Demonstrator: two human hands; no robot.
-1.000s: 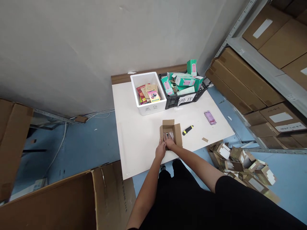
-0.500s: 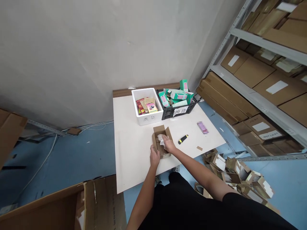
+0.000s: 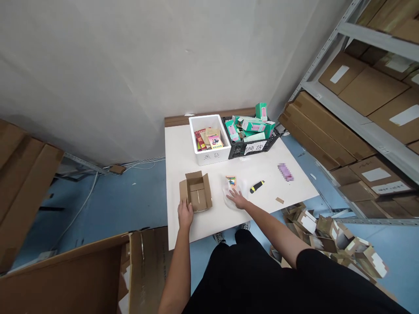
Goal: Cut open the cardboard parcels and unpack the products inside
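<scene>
A small open cardboard box [image 3: 196,196] sits on the white table [image 3: 262,165], and my left hand [image 3: 185,214] grips its near left corner. To its right lies a clear plastic bag with a small colourful item [image 3: 231,187] inside. My right hand [image 3: 238,199] rests on that bag with the fingers spread flat. The box looks empty inside.
A yellow-black utility knife [image 3: 257,186], a pink item [image 3: 286,172] and a tape scrap [image 3: 279,200] lie to the right. A white foam bin [image 3: 209,152] and a black crate [image 3: 252,148] of green boxes stand at the back. Emptied cartons [image 3: 330,226] litter the floor; shelving [image 3: 360,126] is right.
My right hand lifted the bagged item out of the box and laid it on the table to the right. My left hand slid the box leftward.
</scene>
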